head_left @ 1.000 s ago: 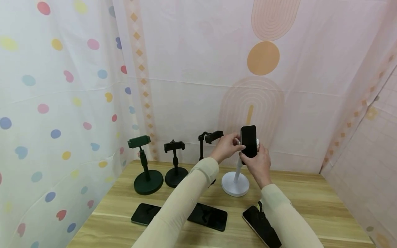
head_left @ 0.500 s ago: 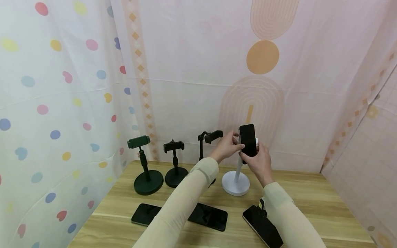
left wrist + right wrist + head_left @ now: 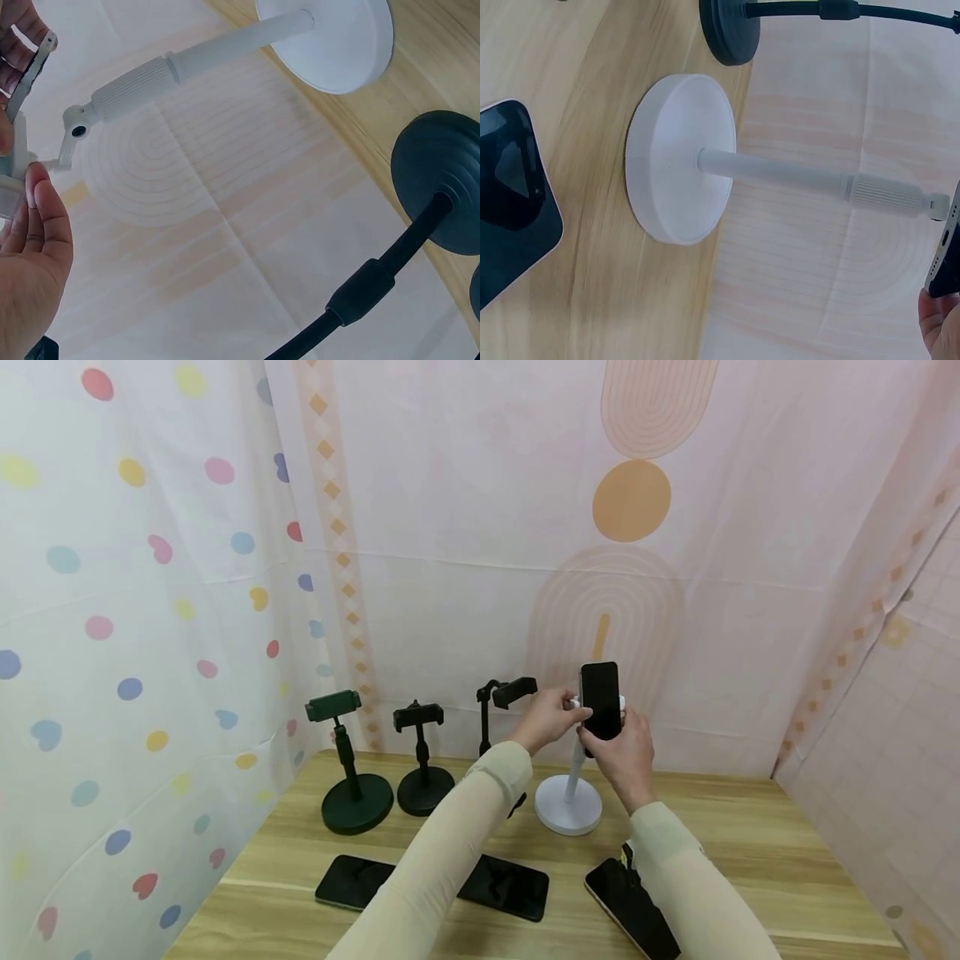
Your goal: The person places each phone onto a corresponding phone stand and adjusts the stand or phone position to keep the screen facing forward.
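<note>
A smartphone [image 3: 600,697] stands upright at the head of a white phone stand [image 3: 568,806]. Its dark screen faces me. My right hand [image 3: 626,753] grips the phone's lower part, thumb across the front. In the right wrist view the phone's bottom edge [image 3: 943,251] shows beside the stand's joint. From the left, my left hand [image 3: 551,718] pinches the white clamp [image 3: 13,180] behind the phone, and its thumb reaches the phone's left edge. In the left wrist view my right hand's fingers [image 3: 21,30] hold the phone's far end. The stand's round base rests on the wooden table.
A green stand [image 3: 358,804], a small black stand [image 3: 425,789] and a taller black stand [image 3: 484,718] stand to the left. Three phones lie in front: left [image 3: 352,878], middle [image 3: 506,887] and right [image 3: 626,902]. My sleeves partly cover them. Patterned curtains enclose the table.
The phone tilts slightly left half a second ago and is straighter now. Both hands keep their hold. Otherwise only small shifts of the head view show.
</note>
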`<state>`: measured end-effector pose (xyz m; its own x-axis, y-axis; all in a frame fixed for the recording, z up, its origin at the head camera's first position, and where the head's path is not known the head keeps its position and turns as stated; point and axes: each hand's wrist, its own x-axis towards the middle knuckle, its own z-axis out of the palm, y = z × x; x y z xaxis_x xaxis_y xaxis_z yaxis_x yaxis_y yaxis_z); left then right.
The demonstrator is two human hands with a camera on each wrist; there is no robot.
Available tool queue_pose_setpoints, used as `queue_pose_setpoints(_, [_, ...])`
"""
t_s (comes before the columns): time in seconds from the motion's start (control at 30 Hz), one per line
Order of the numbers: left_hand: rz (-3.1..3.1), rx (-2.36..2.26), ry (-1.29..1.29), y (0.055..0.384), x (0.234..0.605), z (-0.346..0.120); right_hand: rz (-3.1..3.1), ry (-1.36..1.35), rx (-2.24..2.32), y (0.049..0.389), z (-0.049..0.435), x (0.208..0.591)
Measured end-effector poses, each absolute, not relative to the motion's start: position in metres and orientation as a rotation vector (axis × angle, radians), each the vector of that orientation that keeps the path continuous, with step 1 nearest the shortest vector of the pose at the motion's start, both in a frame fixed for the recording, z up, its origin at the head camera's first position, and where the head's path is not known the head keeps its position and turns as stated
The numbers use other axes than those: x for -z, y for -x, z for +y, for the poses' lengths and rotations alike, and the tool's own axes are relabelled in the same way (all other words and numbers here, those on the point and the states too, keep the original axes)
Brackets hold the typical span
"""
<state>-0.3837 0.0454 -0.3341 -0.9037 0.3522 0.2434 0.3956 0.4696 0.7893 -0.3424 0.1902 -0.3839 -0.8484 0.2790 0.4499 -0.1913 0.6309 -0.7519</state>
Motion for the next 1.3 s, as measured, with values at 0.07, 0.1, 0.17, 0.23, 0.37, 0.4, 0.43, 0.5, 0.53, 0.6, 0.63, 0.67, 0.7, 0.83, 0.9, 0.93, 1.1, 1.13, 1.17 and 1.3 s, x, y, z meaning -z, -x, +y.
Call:
queue_pose_setpoints(0.07, [-2.643, 1.428, 0.665, 0.383, 0.334, 0.046, -2.317, 0.083, -1.152, 0.342, 0.19, 0.384])
queue_pose_setpoints(0.1, [-2.639, 1.421, 0.66, 0.383, 0.335, 0.046, -2.316, 0.088, -1.151, 0.342, 0.189, 0.384])
queue_pose_setpoints(0.17, [-2.63, 1.416, 0.657, 0.384, 0.335, 0.046, -2.315, 0.097, -1.15, 0.341, 0.189, 0.384])
queue_pose_setpoints(0.23, [-2.621, 1.412, 0.659, 0.384, 0.335, 0.047, -2.315, 0.105, -1.15, 0.341, 0.188, 0.383])
queue_pose_setpoints(0.37, [-2.607, 1.427, 0.66, 0.384, 0.334, 0.046, -2.317, 0.112, -1.135, 0.341, 0.188, 0.382])
queue_pose_setpoints(0.4, [-2.603, 1.432, 0.656, 0.383, 0.334, 0.046, -2.318, 0.11, -1.132, 0.341, 0.188, 0.382])
queue_pose_setpoints(0.43, [-2.599, 1.443, 0.652, 0.383, 0.334, 0.046, -2.32, 0.109, -1.129, 0.341, 0.188, 0.382])
queue_pose_setpoints(0.5, [-2.589, 1.457, 0.637, 0.383, 0.335, 0.046, -2.325, 0.105, -1.127, 0.341, 0.189, 0.381])
queue_pose_setpoints(0.53, [-2.581, 1.472, 0.63, 0.383, 0.335, 0.046, -2.326, 0.104, -1.132, 0.341, 0.189, 0.381])
queue_pose_setpoints(0.6, [-2.562, 1.488, 0.632, 0.384, 0.337, 0.048, -2.326, 0.109, -1.139, 0.341, 0.189, 0.381])
queue_pose_setpoints(0.63, [-2.551, 1.487, 0.637, 0.384, 0.338, 0.048, -2.325, 0.112, -1.141, 0.342, 0.189, 0.38])
queue_pose_setpoints(0.67, [-2.538, 1.48, 0.646, 0.384, 0.339, 0.049, -2.324, 0.115, -1.142, 0.342, 0.189, 0.38])
queue_pose_setpoints(0.7, [-2.523, 1.483, 0.664, 0.384, 0.341, 0.049, -2.321, 0.117, -1.143, 0.342, 0.188, 0.38])
queue_pose_setpoints(0.83, [-2.473, 1.495, 0.737, 0.384, 0.347, 0.046, -2.332, 0.112, -1.133, 0.342, 0.186, 0.378])
queue_pose_setpoints(0.9, [-2.448, 1.526, 0.778, 0.385, 0.35, 0.044, -2.339, 0.108, -1.125, 0.342, 0.185, 0.377])
queue_pose_setpoints(0.93, [-2.44, 1.535, 0.793, 0.386, 0.352, 0.043, -2.346, 0.107, -1.121, 0.342, 0.185, 0.377])
queue_pose_setpoints(1.1, [-2.406, 1.413, 0.834, 0.389, 0.357, 0.042, -2.343, 0.111, -1.117, 0.341, 0.184, 0.377])
queue_pose_setpoints(1.13, [-2.404, 1.356, 0.835, 0.389, 0.357, 0.042, -2.341, 0.11, -1.122, 0.341, 0.184, 0.377])
queue_pose_setpoints(1.17, [-2.401, 1.273, 0.839, 0.39, 0.358, 0.042, -2.338, 0.109, -1.127, 0.341, 0.184, 0.377])
queue_pose_setpoints(1.3, [-2.379, 0.946, 0.856, 0.391, 0.358, 0.042, -2.332, 0.102, -1.138, 0.34, 0.182, 0.377])
